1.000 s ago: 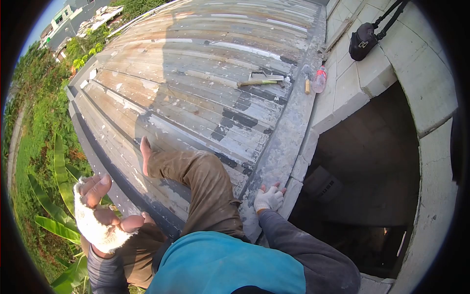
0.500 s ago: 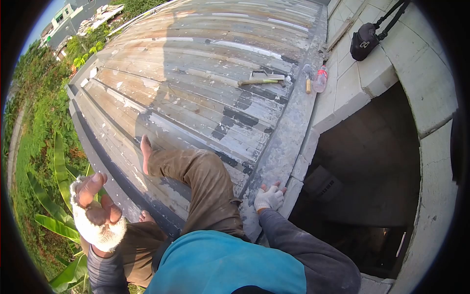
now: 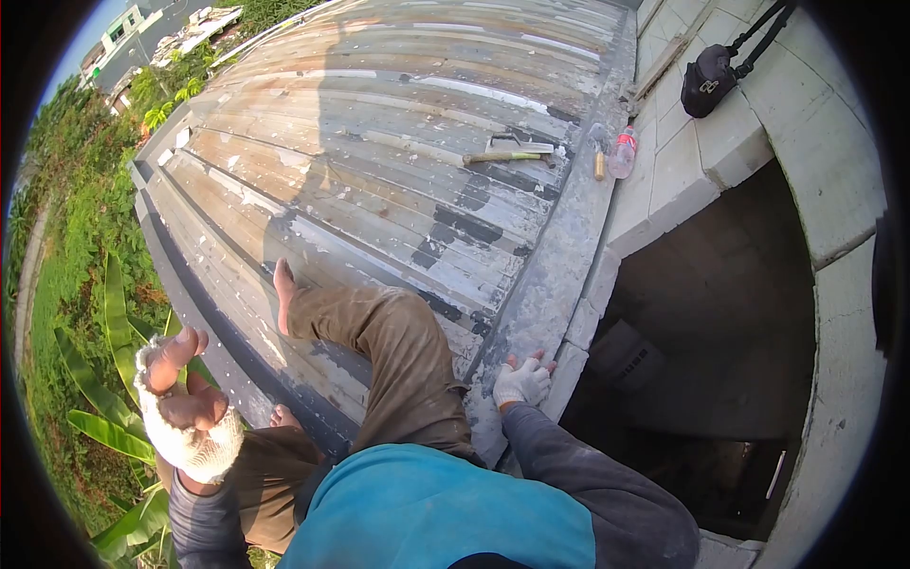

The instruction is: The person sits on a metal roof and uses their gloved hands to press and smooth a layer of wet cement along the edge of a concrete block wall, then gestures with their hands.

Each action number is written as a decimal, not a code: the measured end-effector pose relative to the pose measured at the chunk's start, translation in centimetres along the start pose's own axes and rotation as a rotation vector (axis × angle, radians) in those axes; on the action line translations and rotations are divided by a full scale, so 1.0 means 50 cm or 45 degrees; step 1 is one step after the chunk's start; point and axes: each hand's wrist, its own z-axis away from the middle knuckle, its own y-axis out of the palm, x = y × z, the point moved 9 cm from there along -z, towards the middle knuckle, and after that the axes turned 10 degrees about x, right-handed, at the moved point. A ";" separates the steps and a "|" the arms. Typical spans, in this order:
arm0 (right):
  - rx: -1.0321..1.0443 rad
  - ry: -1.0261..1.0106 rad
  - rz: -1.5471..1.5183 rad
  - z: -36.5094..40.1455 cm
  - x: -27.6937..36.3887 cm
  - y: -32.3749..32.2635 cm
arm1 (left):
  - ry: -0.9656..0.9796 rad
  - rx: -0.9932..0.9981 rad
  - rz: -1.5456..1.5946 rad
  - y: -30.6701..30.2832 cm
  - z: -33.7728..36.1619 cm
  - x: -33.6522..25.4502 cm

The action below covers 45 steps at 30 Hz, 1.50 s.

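My left hand (image 3: 192, 414), in a white fingerless glove, is raised at the left above my thigh. Its bare fingers are loosely curled and apart, with nothing visible in them. My right hand (image 3: 522, 381), also in a white fingerless glove, rests on the grey mortar-smeared strip (image 3: 531, 313) beside the block ledge. The fingers are spread and press on the surface. My bent knee in brown trousers (image 3: 389, 332) lies between the hands, and a bare foot (image 3: 283, 284) stands on the ribbed metal roof (image 3: 379, 199).
A dark opening (image 3: 701, 313) drops away right of my right hand, framed by pale blocks (image 3: 735, 152). Farther up lie a long-handled tool (image 3: 498, 157), a plastic bottle (image 3: 622, 156) and a black pouch (image 3: 707, 83). Plants (image 3: 85, 275) grow beyond the roof's left edge.
The fingers of my left hand have shifted slightly, with the gap between them a little wider. My right hand stays on the strip.
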 end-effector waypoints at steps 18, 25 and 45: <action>0.034 0.010 -0.021 -0.002 -0.004 0.006 | 0.044 0.070 -0.178 0.013 -0.029 -0.033; 0.002 -0.003 -0.030 0.006 0.004 -0.011 | 0.007 0.184 -0.386 0.019 -0.040 -0.045; 0.079 0.038 -0.015 0.003 0.002 -0.004 | -0.020 0.103 -0.284 0.006 -0.020 -0.029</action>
